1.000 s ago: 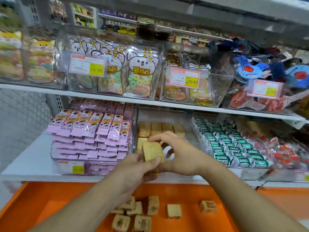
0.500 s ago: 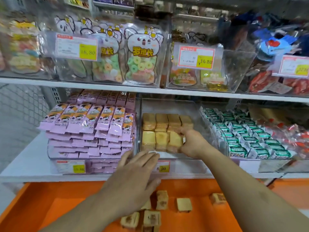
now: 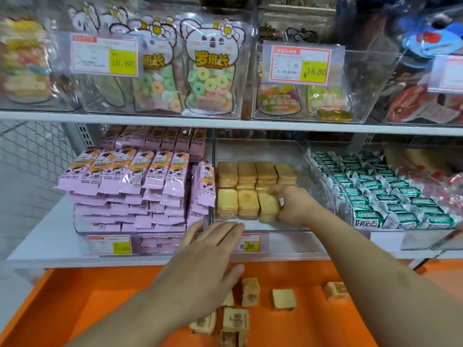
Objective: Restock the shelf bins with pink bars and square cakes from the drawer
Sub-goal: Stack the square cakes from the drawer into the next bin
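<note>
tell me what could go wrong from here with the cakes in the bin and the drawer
1. The right hand is pressing the yellow wrapped square cake into the front row of the clear plastic bin; pushing harder could squash it or topple the stacked neighbours.
2. The left hand hovers flat over loose square cakes in the orange drawer; reaching without looking might knock them about.

Upper left, a price tag (image 3: 104, 57) reads 16.80; upper centre, another price tag (image 3: 300, 64) reads ¥16.80. The bear-shaped candy bag (image 3: 211, 68) shows 罗班长. Lower centre, the cake bin's price tag (image 3: 248, 243) reads 8.00.
</note>
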A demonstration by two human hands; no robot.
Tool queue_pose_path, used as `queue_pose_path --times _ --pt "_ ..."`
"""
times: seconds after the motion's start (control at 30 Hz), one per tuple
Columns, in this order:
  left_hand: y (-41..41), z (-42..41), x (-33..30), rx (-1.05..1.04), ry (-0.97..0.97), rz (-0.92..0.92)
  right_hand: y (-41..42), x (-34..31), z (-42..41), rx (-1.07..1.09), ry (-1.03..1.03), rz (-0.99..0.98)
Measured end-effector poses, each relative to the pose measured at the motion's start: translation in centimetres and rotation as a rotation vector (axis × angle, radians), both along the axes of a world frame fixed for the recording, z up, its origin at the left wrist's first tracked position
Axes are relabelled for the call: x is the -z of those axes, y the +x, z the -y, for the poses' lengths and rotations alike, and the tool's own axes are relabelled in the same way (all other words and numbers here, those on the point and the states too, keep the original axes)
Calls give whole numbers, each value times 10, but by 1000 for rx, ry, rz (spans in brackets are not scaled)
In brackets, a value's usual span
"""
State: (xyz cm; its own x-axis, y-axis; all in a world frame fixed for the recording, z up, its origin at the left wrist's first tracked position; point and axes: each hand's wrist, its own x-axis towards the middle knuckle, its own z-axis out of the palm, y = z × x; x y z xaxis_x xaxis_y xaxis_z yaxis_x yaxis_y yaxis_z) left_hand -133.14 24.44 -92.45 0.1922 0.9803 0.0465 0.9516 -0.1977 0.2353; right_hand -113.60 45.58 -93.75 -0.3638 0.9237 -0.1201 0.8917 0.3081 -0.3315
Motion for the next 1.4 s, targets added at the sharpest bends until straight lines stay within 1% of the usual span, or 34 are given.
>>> queue_pose_path --times 0.13,0.27,0.37,0.53,0.73,0.8,0.87,0.97,1.03,1.1,1.2,1.27,1.4 --pt "2 1 1 -5 18 2 2 -8 3 -22 -28 -36" --pt "3 2 1 -10 14 -4 3 -11 7 -40 -24 -19" --pt "3 1 2 -14 2 -5 7 -11 7 -19 -18 -59" --pt "3 0 3 -15 5 -3 6 -8 8 -82 -36 -1" --pt "0 0 5 -9 21 9 4 -13 10 -109 -55 45" --pt "-1 1 4 -4 25 14 0 -22 15 -128 0 -2" --pt "-1 2 4 1 30 21 -9 -38 24 -144 55 -100" --pt "-2 6 2 16 57 7 -28 -61 43 -193 89 -380" --pt "-3 7 1 24 80 -1 -43 -69 59 -266 68 -489" --pt "-5 9 1 22 91 -3 -56 -72 76 -352 76 -473" --pt "-9 11 2 16 102 -10 -71 -70 92 -459 175 -361" --pt "-11 15 1 11 107 -9 -76 -68 98 -473 214 -299" --pt "-17 21 -3 -13 120 -18 -83 -68 107 -450 195 -258"
